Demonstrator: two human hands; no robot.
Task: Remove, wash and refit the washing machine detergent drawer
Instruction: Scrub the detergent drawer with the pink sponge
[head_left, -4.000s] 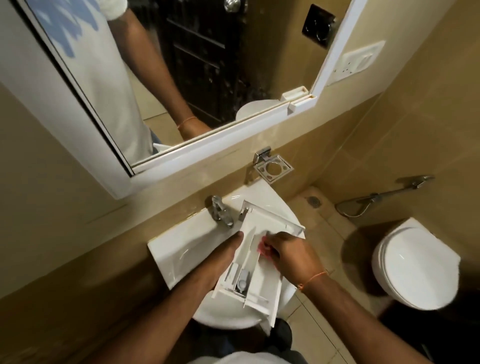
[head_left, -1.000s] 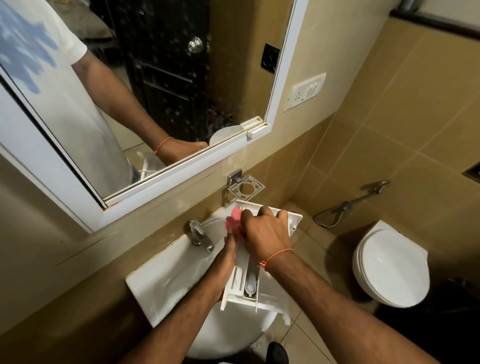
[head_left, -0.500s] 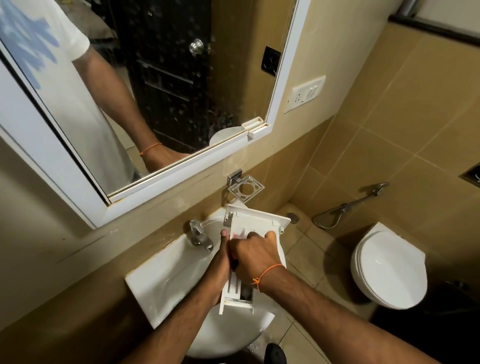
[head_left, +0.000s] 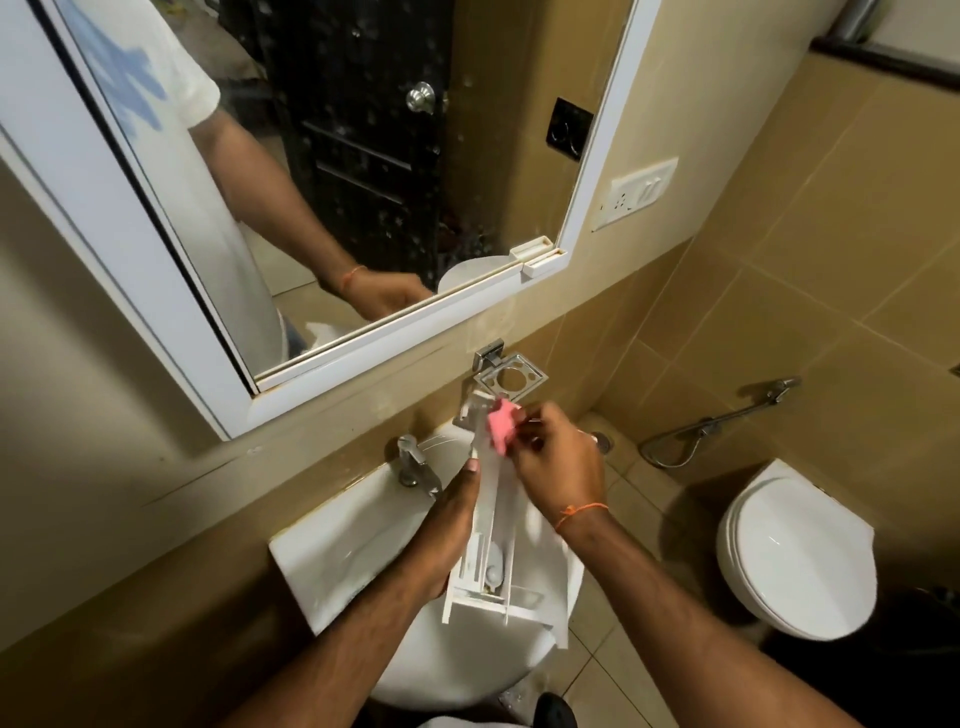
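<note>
Head view showed the white plastic detergent drawer (head_left: 491, 525) lengthwise over the white ceramic basin (head_left: 332, 561), left hand (head_left: 449, 525) gripping its side, right hand (head_left: 558, 462) pinching a pink sponge (head_left: 500, 423) at its far end.

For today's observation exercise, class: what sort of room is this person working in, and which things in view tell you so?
Most likely a small home bathroom. A white wash basin with a tap sits under a wall mirror, and a toilet stands beside it against tan tiled walls.
</note>
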